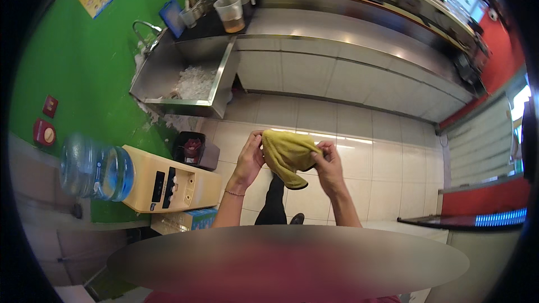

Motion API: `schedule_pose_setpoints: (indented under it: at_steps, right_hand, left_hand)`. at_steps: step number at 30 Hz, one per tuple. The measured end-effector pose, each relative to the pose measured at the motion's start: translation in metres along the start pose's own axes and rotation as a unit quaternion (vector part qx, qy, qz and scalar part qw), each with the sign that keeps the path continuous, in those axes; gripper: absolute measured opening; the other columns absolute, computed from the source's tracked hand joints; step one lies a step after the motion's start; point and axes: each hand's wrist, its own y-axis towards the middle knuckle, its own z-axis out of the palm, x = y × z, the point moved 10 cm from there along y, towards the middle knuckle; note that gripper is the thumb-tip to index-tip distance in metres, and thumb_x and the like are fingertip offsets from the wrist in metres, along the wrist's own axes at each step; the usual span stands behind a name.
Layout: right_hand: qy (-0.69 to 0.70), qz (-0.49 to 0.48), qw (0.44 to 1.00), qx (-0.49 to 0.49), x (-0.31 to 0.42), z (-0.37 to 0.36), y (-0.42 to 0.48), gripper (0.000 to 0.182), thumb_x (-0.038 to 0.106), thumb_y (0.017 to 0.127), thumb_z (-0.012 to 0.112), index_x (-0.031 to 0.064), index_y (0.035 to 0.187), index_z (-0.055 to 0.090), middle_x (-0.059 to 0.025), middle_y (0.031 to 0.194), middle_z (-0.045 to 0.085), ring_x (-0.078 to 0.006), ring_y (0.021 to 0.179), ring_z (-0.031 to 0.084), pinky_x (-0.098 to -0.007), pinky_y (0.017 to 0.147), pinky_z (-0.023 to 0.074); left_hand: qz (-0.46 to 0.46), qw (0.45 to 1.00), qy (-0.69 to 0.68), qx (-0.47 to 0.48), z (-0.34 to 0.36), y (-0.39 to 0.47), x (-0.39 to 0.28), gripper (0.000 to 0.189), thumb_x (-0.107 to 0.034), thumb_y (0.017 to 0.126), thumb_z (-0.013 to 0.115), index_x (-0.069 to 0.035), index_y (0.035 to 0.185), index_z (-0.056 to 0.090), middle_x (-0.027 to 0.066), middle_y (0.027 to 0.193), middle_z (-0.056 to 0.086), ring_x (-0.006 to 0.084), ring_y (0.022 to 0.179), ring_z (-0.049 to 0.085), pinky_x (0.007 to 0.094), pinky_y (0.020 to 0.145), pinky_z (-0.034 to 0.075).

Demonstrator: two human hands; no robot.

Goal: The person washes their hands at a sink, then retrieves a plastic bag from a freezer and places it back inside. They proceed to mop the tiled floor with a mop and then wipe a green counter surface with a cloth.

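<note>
A yellow-green cleaning cloth with a dark hem hangs between my two hands, above the tiled floor. My left hand grips its upper left edge; a thin beaded bracelet circles that wrist. At the cloth's right side, my right hand pinches the edge between thumb and fingers. The lower corner of the cloth droops freely. Beyond the hands, up and to the left, stands a stainless steel sink with a heap of ice-like clear pieces in it.
A water dispenser with a blue bottle stands at left, near a dark waste bin. Past the sink, a steel counter runs rightward; a plastic measuring jug holding amber liquid is at its left end. A faucet is on the green wall.
</note>
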Motion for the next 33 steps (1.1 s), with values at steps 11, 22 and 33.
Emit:
schedule_pose_setpoints:
  at_steps: [11,22,33]
  right_hand:
    - [-0.167,0.157,0.973,-0.037,-0.028,-0.003,0.264,0.027,0.009,0.097,0.062,0.0040,0.122,0.055,-0.0073,0.114,0.060,-0.0162,0.101,0.060,-0.0324,0.085,0.0528]
    - [0.029,0.213,0.972,-0.092,-0.036,-0.032,0.383,0.024,0.002,0.097,0.056,0.0017,0.121,0.055,-0.0081,0.104,0.065,-0.0175,0.090,0.066,-0.0314,0.080,0.0553]
    - [-0.060,-0.230,0.969,0.070,0.258,-0.018,0.472,0.022,0.016,0.086,0.080,0.0082,0.099,0.064,-0.0114,0.119,0.060,-0.0237,0.107,0.061,-0.0366,0.091,0.0540]
  left_hand:
    - [-0.220,0.961,-0.164,0.040,-0.126,0.203,0.081,0.048,-0.042,0.103,0.054,-0.010,0.138,0.052,0.0026,0.128,0.060,0.0162,0.116,0.059,0.0362,0.098,0.048]
    - [-0.204,0.969,-0.081,-0.112,-0.188,0.351,0.043,0.030,-0.030,0.101,0.063,-0.010,0.120,0.052,0.0025,0.112,0.061,0.0143,0.105,0.060,0.0328,0.090,0.050]
    - [0.262,0.891,0.325,0.178,0.052,0.452,-0.258,0.030,0.005,0.086,0.070,-0.007,0.109,0.056,0.0021,0.102,0.066,0.0120,0.097,0.064,0.0294,0.088,0.052]
